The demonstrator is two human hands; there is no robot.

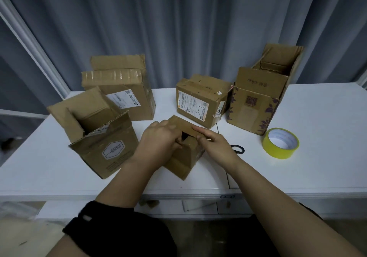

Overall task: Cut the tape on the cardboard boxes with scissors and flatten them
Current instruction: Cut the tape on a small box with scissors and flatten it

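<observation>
Holding a small cardboard box (184,157) on the table (317,117), the left hand (156,143) and right hand (216,145) are gripping its flaps.

Five brown cardboard boxes on one white table (317,108): an open-topped box (103,143) at nine o'clock, a taped box (123,92) at eleven, a labelled box (198,102) at twelve, a tall open box (256,102) at two, and a small box (184,157) at centre. One yellow tape roll (281,143) at three. One pair of black-handled scissors (241,150). Two hands: left hand (156,143), right hand (216,145).
</observation>
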